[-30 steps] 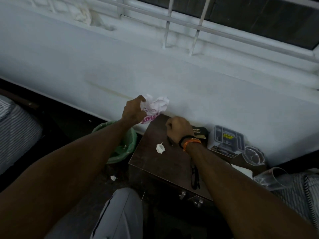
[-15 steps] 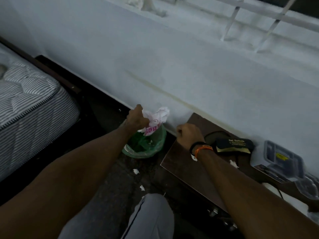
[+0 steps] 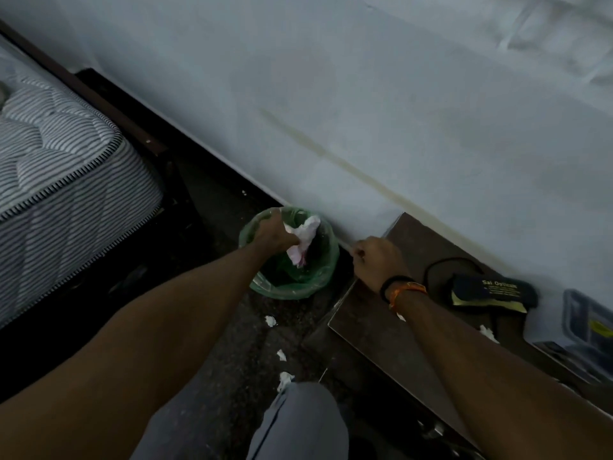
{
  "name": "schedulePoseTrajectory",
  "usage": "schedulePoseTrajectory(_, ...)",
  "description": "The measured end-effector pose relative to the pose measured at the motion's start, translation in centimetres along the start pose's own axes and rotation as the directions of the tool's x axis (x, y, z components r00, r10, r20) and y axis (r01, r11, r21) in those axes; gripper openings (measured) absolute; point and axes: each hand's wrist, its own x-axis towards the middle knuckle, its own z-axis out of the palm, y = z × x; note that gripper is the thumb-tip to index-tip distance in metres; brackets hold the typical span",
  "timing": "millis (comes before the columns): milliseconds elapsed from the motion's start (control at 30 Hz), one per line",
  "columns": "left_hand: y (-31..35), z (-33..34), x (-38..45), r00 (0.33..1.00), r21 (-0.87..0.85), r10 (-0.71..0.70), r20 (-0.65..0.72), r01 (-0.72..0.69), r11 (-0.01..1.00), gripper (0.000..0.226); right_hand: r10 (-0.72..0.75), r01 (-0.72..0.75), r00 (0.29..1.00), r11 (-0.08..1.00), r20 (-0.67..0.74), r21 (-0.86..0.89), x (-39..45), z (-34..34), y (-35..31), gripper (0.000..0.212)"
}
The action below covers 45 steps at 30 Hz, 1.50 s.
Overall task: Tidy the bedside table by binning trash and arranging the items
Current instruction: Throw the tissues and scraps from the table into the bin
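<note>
My left hand [image 3: 273, 235] grips a crumpled white-and-pink wrapper [image 3: 303, 239] and holds it inside the mouth of the green-lined bin [image 3: 292, 287] on the floor by the wall. My right hand [image 3: 376, 258] is a closed fist resting at the left edge of the dark brown bedside table [image 3: 371, 322]; whether it holds anything is hidden. On the table lie a dark spectacle case [image 3: 491, 290] with a black cord, a small white paper scrap [image 3: 487, 332] and a clear plastic box [image 3: 587, 322] at the right edge.
Three white paper scraps [image 3: 281, 355] lie on the dark floor between the bin and my knee [image 3: 298, 423]. A striped mattress [image 3: 63, 167] on a dark frame stands at the left. The white wall runs close behind the bin and table.
My left hand has carried the wrapper from above the table's corner leftward and down into the bin's mouth. My view has swung left and down; the right fist stays on the table edge.
</note>
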Motion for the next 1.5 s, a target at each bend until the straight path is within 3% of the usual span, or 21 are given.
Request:
schedulePoseTrajectory(100, 1.5, -1.1, -2.1, 0.996, 0.067, 0.073, 0.043, -0.076, 0.995, 0.059, 0.003, -0.003, 1.0, 1.0, 0.001, 0.007, -0.4, -0.1, -0.5, 0.017)
schedulePoseTrajectory(200, 2.4, -1.8, -3.1, 0.992, 0.024, 0.086, 0.087, -0.088, 0.996, 0.031, 0.015, -0.015, 1.0, 0.999, -0.002, 0.032, -1.2, -0.9, -1.1, 0.02)
schedulePoseTrajectory(367, 5.9, -2.8, -6.5, 0.98, -0.107, 0.17, 0.103, -0.159, 0.981, 0.024, 0.015, -0.014, 1.0, 0.996, -0.018, 0.088, -3.5, -3.6, -1.9, 0.02)
schedulePoseTrajectory(500, 10.3, -3.3, -10.1, 0.928, -0.366, 0.191, 0.319, -0.066, 0.928, 0.026, 0.08, -0.072, 0.995, 0.988, -0.051, 0.138, -5.8, -6.5, -1.2, 0.02)
schedulePoseTrajectory(567, 12.6, -3.4, -12.0, 0.814, -0.436, 0.183, 0.552, 0.094, 0.895, 0.033, 0.156, -0.136, 0.983, 0.973, -0.098, 0.184, -7.0, -7.7, -0.5, 0.02)
schedulePoseTrajectory(667, 15.7, -2.7, -14.8, 0.537, -0.365, 0.182, 0.824, 0.256, 0.895, 0.047, 0.322, -0.275, 0.931, 0.93, -0.175, 0.245, -9.3, -9.5, 0.6, 0.025)
schedulePoseTrajectory(700, 16.5, -2.1, -15.5, 0.475, -0.327, 0.171, 0.863, 0.267, 0.907, 0.05, 0.392, -0.332, 0.902, 0.898, -0.183, 0.289, -10.0, -10.0, 1.1, 0.025)
schedulePoseTrajectory(767, 17.8, -0.8, -16.6, 0.421, -0.262, 0.129, 0.898, 0.275, 0.925, 0.053, 0.526, -0.45, 0.842, 0.809, -0.124, 0.377, -11.3, -10.5, 2.3, 0.027)
schedulePoseTrajectory(867, 18.6, 1.0, -17.5, 0.471, -0.194, 0.046, 0.881, 0.272, 0.943, 0.056, 0.639, -0.577, 0.767, 0.65, 0.054, 0.494, -13.1, -10.2, 4.1, 0.027)
schedulePoseTrajectory(1033, 18.9, 1.7, -17.5, 0.555, -0.27, 0.057, 0.83, 0.309, 0.912, 0.056, 0.661, -0.575, 0.742, 0.543, 0.11, 0.612, -12.8, -8.9, 7.3, 0.031)
schedulePoseTrajectory(1133, 18.2, 1.9, -16.7, 0.719, -0.367, 0.066, 0.692, 0.271, 0.89, 0.048, 0.637, -0.587, 0.745, 0.485, 0.199, 0.648, -13.0, -8.9, 6.7, 0.029)
schedulePoseTrajectory(1200, 17.5, 2.3, -15.7, 0.828, -0.377, 0.066, 0.557, 0.181, 0.908, 0.044, 0.635, -0.58, 0.752, 0.508, 0.178, 0.636, -13.3, -8.9, 6.1, 0.023)
schedulePoseTrajectory(1233, 17.2, 2.5, -15.3, 0.851, -0.362, 0.072, 0.52, 0.143, 0.921, 0.042, 0.633, -0.579, 0.758, 0.54, 0.159, 0.611, -13.4, -8.9, 6.0, 0.023)
schedulePoseTrajectory(1333, 16.7, 3.1, -15.1, 0.853, -0.286, 0.117, 0.508, 0.04, 0.957, 0.033, 0.616, -0.587, 0.773, 0.604, 0.152, 0.54, -13.5, -8.5, 6.3, 0.027)
schedulePoseTrajectory(1433, 16.4, 4.1, -15.1, 0.848, -0.13, 0.245, 0.471, -0.208, 0.969, 0.019, 0.579, -0.573, 0.806, 0.711, 0.123, 0.407, -13.6, -8.2, 6.8, 0.028)
schedulePoseTrajectory(1500, 16.4, 5.2, -15.0, 0.829, 0.062, 0.314, 0.463, -0.384, 0.921, 0.019, 0.554, -0.542, 0.829, 0.76, 0.078, 0.358, -14.0, -8.1, 7.3, 0.028)
